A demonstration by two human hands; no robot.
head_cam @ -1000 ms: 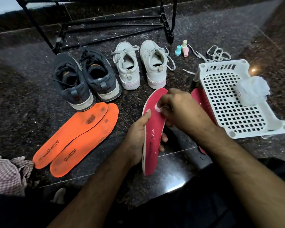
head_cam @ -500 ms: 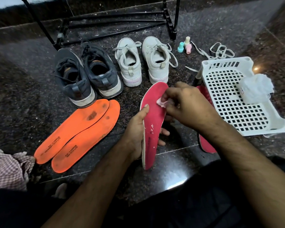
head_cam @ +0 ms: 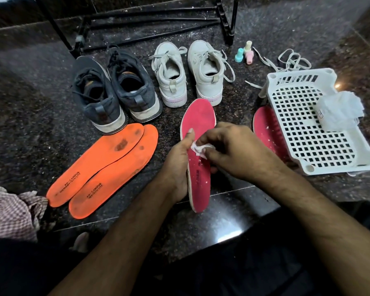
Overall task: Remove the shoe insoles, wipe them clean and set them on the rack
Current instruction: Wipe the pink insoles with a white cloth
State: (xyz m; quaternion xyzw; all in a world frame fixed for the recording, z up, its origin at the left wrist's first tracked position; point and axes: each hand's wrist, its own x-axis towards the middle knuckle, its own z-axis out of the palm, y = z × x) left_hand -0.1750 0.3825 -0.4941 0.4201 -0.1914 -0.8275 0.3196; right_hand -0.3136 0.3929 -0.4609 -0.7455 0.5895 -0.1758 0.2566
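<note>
Pink insole [head_cam: 198, 122] held by left hand [head_cam: 177, 165], long axis toward white shoes [head_cam: 188, 73]; right hand [head_cam: 233, 150] pinches white wipe [head_cam: 198, 148] against it. Second pink insole [head_cam: 265, 129] half hidden under white basket [head_cam: 320, 167].

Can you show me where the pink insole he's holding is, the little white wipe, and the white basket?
pink insole [head_cam: 198, 116], head view: on its bare upper part, above the hands.
white wipe [head_cam: 198, 148], head view: on the crumpled bit showing between the fingers.
white basket [head_cam: 308, 133], head view: on its perforated floor.

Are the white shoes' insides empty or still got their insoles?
Cannot tell: the white shoes look dark inside, though two pink insoles lie outside.
</note>
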